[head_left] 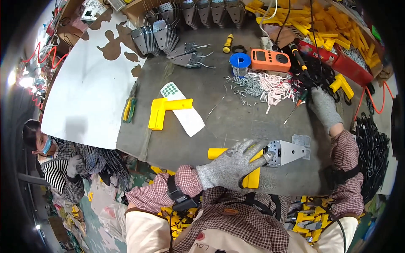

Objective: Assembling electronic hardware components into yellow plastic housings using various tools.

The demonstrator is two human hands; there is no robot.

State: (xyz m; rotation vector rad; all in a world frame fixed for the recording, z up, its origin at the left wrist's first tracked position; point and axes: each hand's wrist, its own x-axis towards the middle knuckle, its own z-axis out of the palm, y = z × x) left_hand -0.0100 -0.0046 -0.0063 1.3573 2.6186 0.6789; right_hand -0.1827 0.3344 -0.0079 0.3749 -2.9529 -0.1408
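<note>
My gloved left hand [236, 164] lies across a yellow plastic handle [252, 178] at the table's near edge, holding it. Its fingertips touch a grey metal bracket [289, 152] joined at the handle's right side. Farther right, my gloved right hand [325, 107] reaches into a tangle of black cables [320, 74], its fingers together and bent on them; the fingertips are partly hidden. Beside that hand lies a thin screwdriver [295, 107] with a dark teal handle. Another yellow handle [157, 114] rests on a white card [190, 120] at the left.
Green-handled pliers [129, 109], a blue solder spool [240, 63], an orange meter [270, 60] and loose pale sleeves [274, 86] lie on the table. Metal brackets [164, 36] stand at the back. Yellow handles [325, 25] fill the far right. At left sits a masked person [55, 156].
</note>
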